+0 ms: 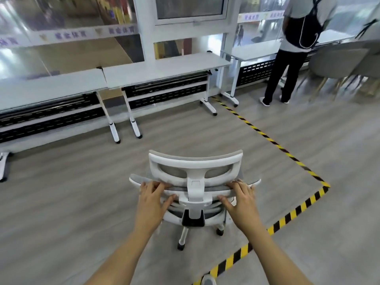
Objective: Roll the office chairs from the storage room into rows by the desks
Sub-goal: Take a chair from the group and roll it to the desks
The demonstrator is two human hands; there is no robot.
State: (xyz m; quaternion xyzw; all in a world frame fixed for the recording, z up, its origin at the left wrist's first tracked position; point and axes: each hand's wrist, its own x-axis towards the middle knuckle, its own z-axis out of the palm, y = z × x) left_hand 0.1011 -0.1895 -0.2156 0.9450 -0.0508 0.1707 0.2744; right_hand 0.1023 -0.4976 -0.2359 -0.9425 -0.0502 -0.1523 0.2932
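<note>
A white office chair [195,167] with grey mesh and a headrest stands right in front of me, its back toward me, on black castors. My left hand [153,199] grips the left side of the backrest's top edge, fingers over the rim and thumb behind. On the right side of the same edge my right hand [240,199] grips in the same way. White desks [164,67] on wheeled legs stand in a row along the glass wall ahead, a few steps beyond the chair.
Yellow-and-black floor tape [265,136] marks a corner to the right of the chair. A person with a black backpack [296,48] stands at the far right desk. Grey shell chairs [341,58] with wooden legs crowd the far right. Open grey floor lies left.
</note>
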